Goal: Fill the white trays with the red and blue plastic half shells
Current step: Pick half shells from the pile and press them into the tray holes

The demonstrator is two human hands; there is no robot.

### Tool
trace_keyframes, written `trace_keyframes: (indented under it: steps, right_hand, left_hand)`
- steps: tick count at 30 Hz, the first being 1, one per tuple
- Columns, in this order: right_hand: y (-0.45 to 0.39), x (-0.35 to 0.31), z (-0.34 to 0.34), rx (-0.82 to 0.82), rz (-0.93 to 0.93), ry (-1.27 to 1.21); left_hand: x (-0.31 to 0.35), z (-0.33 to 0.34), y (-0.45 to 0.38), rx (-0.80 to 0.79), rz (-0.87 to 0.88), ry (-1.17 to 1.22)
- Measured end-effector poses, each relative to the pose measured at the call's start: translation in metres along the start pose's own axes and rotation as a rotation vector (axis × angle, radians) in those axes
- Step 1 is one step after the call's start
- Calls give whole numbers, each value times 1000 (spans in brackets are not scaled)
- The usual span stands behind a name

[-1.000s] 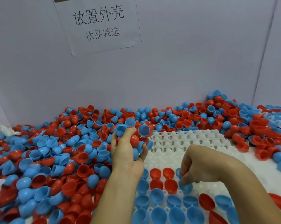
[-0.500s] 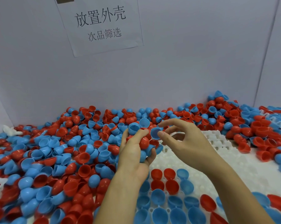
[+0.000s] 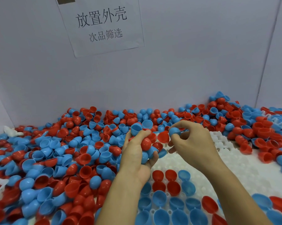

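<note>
Above the white moulded plastic tray [image 3: 221,153], the left hand [image 3: 137,153] cradles a clutch of red and blue plastic half shells [image 3: 146,143]; the right hand [image 3: 190,143] pinches one blue plastic half shell [image 3: 174,131], its grip narrow, and the next move looks to be down to an open pocket.

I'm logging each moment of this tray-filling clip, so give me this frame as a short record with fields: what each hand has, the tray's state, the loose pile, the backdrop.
left hand: grips a handful of red and blue half shells
right hand: pinches one blue half shell beside the handful
white tray: near rows hold red and blue shells, far pockets bare
loose pile: red and blue shells heaped left of and behind the tray
paper sign: taped on the wall
</note>
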State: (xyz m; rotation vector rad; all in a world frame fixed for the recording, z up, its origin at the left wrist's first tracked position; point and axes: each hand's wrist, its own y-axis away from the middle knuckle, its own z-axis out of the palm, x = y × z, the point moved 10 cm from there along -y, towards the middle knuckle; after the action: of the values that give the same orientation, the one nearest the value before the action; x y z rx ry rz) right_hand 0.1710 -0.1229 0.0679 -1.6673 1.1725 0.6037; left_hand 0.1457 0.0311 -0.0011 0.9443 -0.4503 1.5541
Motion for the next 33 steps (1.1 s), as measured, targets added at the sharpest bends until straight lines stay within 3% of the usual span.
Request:
trace_keyframes:
  steps: [6, 12, 14, 16, 18, 19, 20, 21, 23, 24, 26, 29, 33]
  right_hand:
    - [-2, 9, -3, 25, 81, 105]
    - [6, 62, -5, -78, 465, 54]
    - [7, 81, -19, 58, 589, -142]
    - [8, 93, -40, 300, 620, -352]
    - [16, 90, -57, 547, 594, -578]
    - [10, 80, -55, 546, 516, -694]
    - [0, 60, -43, 423, 406, -786]
    - [-9, 34, -22, 192, 297, -821]
    - [-7, -9, 20, -223, 103, -588]
    - [-4, -17, 28, -271, 20, -408]
    - [-5, -20, 17, -126, -82, -154]
    - [-5, -3, -6, -5, -17, -12]
    - [-2, 8, 7, -176, 48, 55]
  left_hand:
    - [0, -6, -2, 39, -10, 47]
    - [8, -22, -6, 120, 21, 97]
    - [10, -26, -7, 140, 27, 110]
    - [11, -29, -8, 153, 30, 123]
    - [11, -28, -7, 154, 30, 128]
    - [10, -26, -7, 147, 26, 125]
    - [8, -24, -7, 139, 23, 118]
    - [5, -22, -6, 132, 17, 108]
    - [-2, -17, -5, 120, -1, 82]
    - [-6, -13, -4, 109, -11, 69]
    - [-11, -9, -3, 97, -25, 55]
    - [-11, -8, -3, 84, -29, 41]
    - [-8, -5, -2, 43, -43, 19]
